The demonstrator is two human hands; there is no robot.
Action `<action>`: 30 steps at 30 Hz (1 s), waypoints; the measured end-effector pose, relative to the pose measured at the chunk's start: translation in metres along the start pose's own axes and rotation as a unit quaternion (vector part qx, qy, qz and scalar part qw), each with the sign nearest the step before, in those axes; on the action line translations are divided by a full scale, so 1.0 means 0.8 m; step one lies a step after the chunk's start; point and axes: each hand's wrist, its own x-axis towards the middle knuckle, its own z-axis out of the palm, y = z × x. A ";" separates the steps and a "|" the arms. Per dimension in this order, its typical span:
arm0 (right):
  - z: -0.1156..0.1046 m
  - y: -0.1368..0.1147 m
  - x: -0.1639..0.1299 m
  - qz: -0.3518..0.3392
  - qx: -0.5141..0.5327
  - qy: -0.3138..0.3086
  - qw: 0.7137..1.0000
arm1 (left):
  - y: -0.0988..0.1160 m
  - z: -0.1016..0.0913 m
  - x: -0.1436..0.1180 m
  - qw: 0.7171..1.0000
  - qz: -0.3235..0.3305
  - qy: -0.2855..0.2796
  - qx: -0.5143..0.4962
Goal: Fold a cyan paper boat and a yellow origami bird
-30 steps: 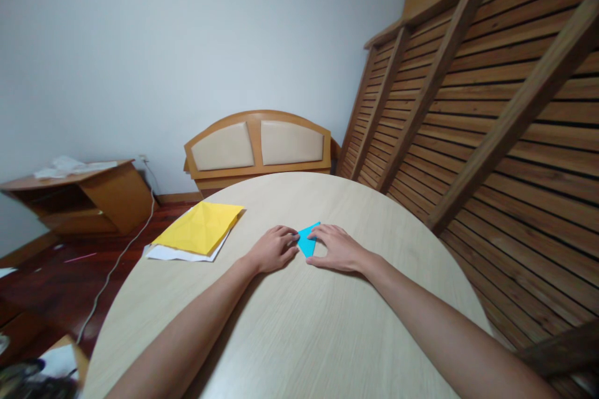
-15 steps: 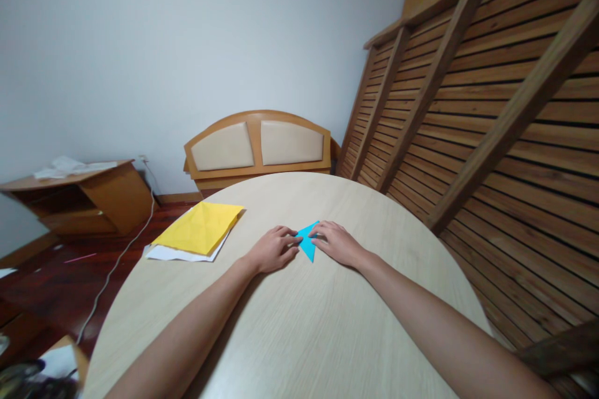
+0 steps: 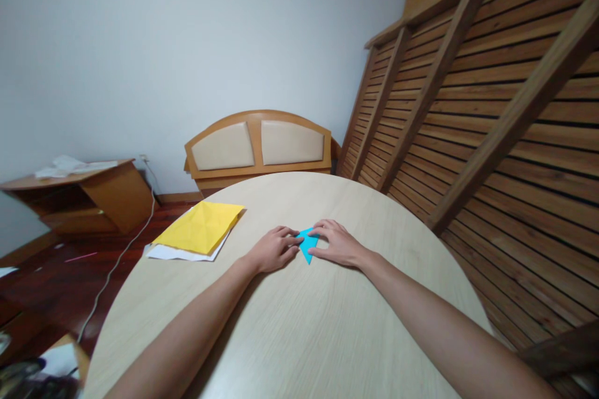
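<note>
A small folded piece of blue paper (image 3: 307, 243) lies on the round, pale wood-grain table (image 3: 299, 336), one corner pointing toward me. The fingertips of my left hand (image 3: 276, 248) press its left edge against the tabletop, holding it there. From the other side, my right hand (image 3: 337, 243) reaches over the paper's right part. Its thumb and forefinger are spread apart, touching near the lower and upper edges. The paper's upper right corner is partly covered by those fingers.
On the table's left side, a creased yellow paper sheet (image 3: 201, 227) rests over white paper (image 3: 180, 255). Beyond the table stands a padded headboard (image 3: 257, 143). A slatted wooden frame (image 3: 468, 137) leans at the right. A white cable (image 3: 119, 262) crosses the floor at left.
My right thumb and forefinger have spread apart, the thumb moving down along the paper. The blue paper's near corner has shifted slightly left. My left hand has stayed in place.
</note>
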 end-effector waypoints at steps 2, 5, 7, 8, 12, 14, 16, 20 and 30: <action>0.000 -0.003 -0.002 0.012 -0.004 -0.026 1.000 | 0.000 0.000 0.000 1.000 0.002 -0.001 -0.004; 0.001 -0.005 -0.003 0.029 -0.008 -0.055 0.998 | -0.001 0.000 0.000 1.000 0.007 -0.003 -0.008; 0.002 -0.005 -0.002 0.036 -0.007 -0.056 0.998 | -0.001 -0.001 0.000 1.000 0.009 -0.005 -0.008; 0.002 -0.004 -0.001 0.038 -0.007 -0.053 0.998 | -0.001 -0.001 0.000 1.000 0.009 -0.006 -0.007; 0.003 -0.001 0.001 0.040 0.001 -0.034 0.999 | -0.002 -0.001 0.001 1.000 0.009 -0.006 -0.007; 0.004 0.001 0.001 0.040 0.009 -0.026 0.999 | -0.002 0.000 0.001 1.000 0.009 -0.007 -0.005; 0.004 0.004 0.001 0.035 0.015 -0.018 0.999 | -0.002 0.000 0.001 1.000 0.011 -0.008 -0.003; 0.005 0.010 0.003 0.019 0.022 0.002 1.000 | -0.002 0.000 0.000 1.000 0.014 -0.007 -0.002; 0.007 0.021 0.005 -0.023 0.031 0.047 0.998 | 0.002 -0.001 0.001 1.000 0.011 -0.018 0.009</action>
